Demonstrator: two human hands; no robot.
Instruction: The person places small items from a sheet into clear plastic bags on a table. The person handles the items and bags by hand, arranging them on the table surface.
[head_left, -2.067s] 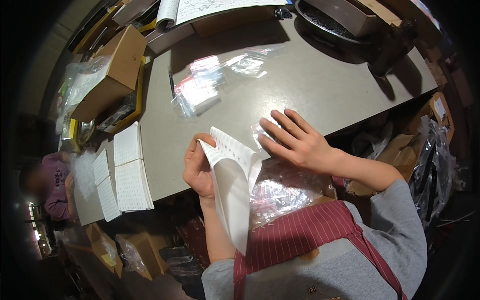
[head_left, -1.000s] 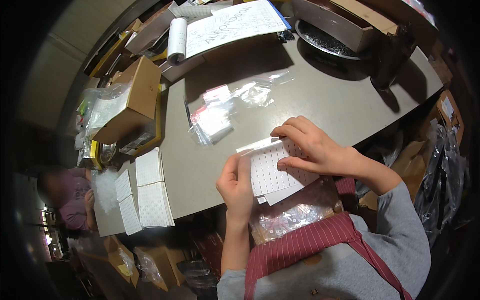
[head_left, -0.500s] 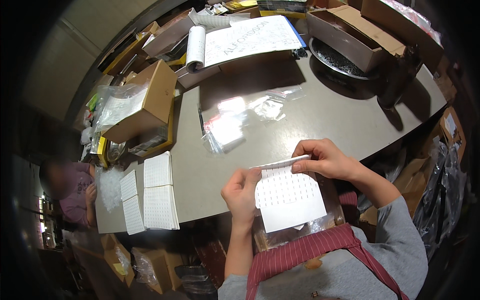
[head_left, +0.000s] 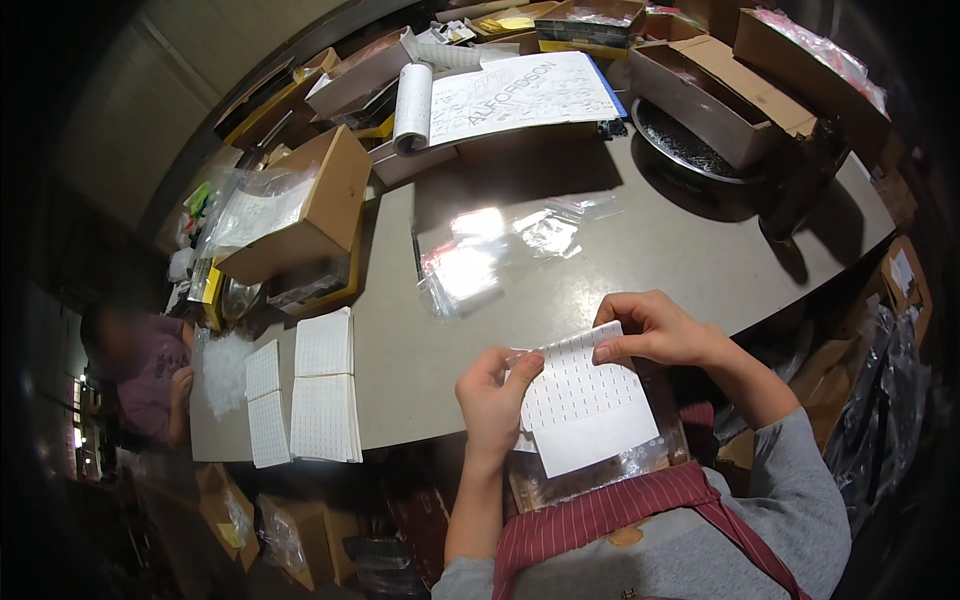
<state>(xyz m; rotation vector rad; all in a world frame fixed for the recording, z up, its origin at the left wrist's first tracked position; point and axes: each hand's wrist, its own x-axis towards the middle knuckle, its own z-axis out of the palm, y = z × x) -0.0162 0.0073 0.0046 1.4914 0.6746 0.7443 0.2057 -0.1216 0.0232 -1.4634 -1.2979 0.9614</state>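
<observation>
A white paper sheet (head_left: 590,395) printed with rows of short black dashes is held up in front of my body, its top edge folded over. My left hand (head_left: 495,395) pinches its left edge between thumb and fingers. At the upper right corner, my right hand (head_left: 655,330) grips the fold, thumb on the near side. The lower part of the sheet is blank and hangs over a plastic-covered box (head_left: 650,455) by my apron. To the left on the table lie a banded stack of similar sheets (head_left: 325,385) and a narrower stack (head_left: 266,405).
Shiny clear plastic bags (head_left: 465,260) lie mid-table. An open cardboard box (head_left: 330,205) stands at left, a large paper pad (head_left: 510,95) at the back, and a round dark dish (head_left: 690,145) at back right. Another person (head_left: 150,380) sits at the far left beside a translucent heap (head_left: 225,370).
The folded top edge has tipped back, showing more of the printed rows. Both hands stay on the sheet, the left shifted slightly right. The whole view has shifted a little.
</observation>
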